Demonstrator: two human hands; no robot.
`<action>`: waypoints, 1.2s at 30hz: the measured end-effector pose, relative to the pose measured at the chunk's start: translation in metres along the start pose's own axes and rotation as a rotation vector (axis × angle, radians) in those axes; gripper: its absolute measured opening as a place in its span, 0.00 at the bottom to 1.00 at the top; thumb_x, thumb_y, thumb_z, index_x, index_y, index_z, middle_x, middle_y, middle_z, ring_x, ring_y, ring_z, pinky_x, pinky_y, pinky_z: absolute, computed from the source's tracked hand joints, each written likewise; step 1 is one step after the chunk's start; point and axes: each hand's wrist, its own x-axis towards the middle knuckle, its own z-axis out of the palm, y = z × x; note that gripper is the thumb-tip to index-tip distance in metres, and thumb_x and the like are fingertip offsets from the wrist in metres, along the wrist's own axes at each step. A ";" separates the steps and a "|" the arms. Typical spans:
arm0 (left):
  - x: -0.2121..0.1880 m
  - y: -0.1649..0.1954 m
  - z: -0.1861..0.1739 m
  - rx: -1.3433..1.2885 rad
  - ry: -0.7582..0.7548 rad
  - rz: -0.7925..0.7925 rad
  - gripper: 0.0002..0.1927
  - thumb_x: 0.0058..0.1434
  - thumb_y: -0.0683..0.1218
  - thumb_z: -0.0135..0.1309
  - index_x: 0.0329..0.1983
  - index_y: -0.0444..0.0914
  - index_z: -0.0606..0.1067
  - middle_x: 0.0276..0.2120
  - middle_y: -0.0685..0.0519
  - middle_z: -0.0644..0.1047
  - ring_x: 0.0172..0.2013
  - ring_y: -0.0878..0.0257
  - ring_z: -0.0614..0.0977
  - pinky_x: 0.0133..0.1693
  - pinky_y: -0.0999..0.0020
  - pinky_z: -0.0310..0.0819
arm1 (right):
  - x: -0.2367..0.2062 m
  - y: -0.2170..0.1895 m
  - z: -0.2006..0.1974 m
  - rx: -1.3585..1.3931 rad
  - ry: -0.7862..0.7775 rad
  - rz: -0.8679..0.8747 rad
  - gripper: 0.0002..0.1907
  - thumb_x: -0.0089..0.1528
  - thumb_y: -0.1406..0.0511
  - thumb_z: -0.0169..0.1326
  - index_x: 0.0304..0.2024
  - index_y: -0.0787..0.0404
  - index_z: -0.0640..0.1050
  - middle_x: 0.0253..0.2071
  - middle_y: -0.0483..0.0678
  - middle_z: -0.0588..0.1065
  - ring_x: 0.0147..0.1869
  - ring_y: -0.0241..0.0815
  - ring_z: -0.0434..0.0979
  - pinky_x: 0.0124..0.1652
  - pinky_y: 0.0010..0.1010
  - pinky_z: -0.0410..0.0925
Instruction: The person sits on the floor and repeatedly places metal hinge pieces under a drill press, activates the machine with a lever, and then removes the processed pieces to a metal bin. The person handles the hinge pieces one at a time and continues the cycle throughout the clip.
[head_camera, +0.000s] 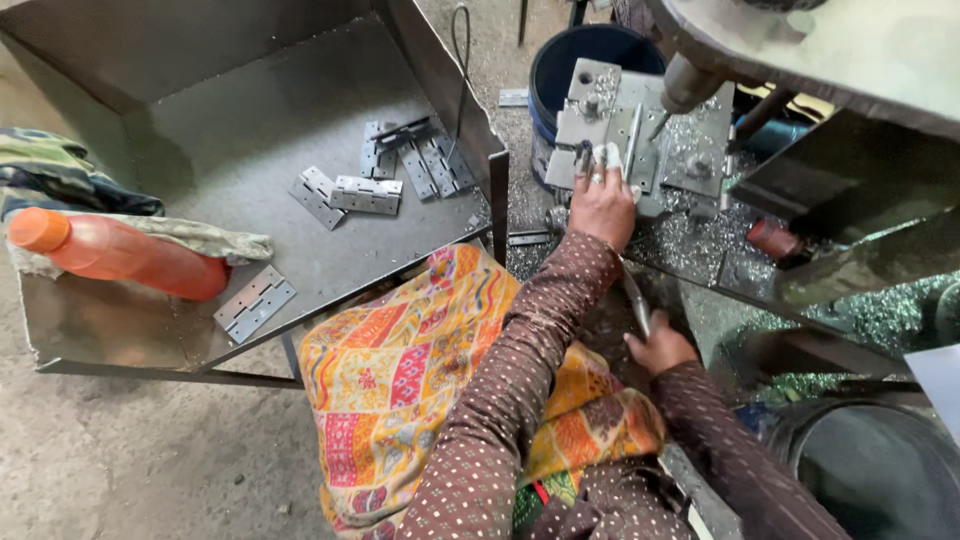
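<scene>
- Two hands at work, both mine: my left hand (601, 203) presses flat on a hinge plate (622, 140) seated in the steel jig (640, 125), fingers spread over the metal with cloth-wrapped fingertips (608, 155) — pinning it rather than gripping.
- My right hand (660, 348), nearer me than the jig, is closed around a thin metal lever (636, 300).
- Just right of the plate hangs the drill bit (662, 122), tip close to the jig face.
- To do this well, I judge the plate must sit hard against the jig's stops, my fingertips clear of the bit, and the lever be eased steadily.
- Long axis of the plate runs away from me, roughly upright in view; it lies flat.
- Left of the jig, loose hinges (368, 194) lie scattered in a metal tray (250, 140) — an orange bottle (120, 255) rests at its far left.
</scene>
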 end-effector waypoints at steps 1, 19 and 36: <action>0.005 0.000 0.001 0.046 0.094 -0.002 0.15 0.62 0.44 0.47 0.44 0.37 0.82 0.58 0.41 0.76 0.57 0.49 0.78 0.61 0.51 0.68 | 0.005 0.002 -0.013 -0.023 -0.001 -0.040 0.33 0.58 0.48 0.59 0.50 0.65 0.66 0.29 0.68 0.77 0.34 0.71 0.79 0.34 0.57 0.71; 0.040 -0.012 0.001 -0.141 -0.228 -0.081 0.17 0.70 0.46 0.41 0.51 0.40 0.80 0.62 0.52 0.74 0.62 0.57 0.74 0.70 0.45 0.52 | 0.019 0.009 -0.045 -0.099 -0.036 -0.054 0.32 0.59 0.43 0.58 0.44 0.65 0.71 0.32 0.65 0.78 0.37 0.67 0.81 0.36 0.53 0.74; 0.021 -0.013 -0.022 -0.190 -0.220 0.036 0.13 0.66 0.45 0.46 0.41 0.41 0.83 0.61 0.49 0.74 0.63 0.56 0.72 0.70 0.43 0.52 | 0.004 0.008 -0.043 -0.004 0.043 -0.014 0.32 0.62 0.41 0.54 0.57 0.56 0.73 0.38 0.63 0.80 0.43 0.66 0.81 0.42 0.52 0.72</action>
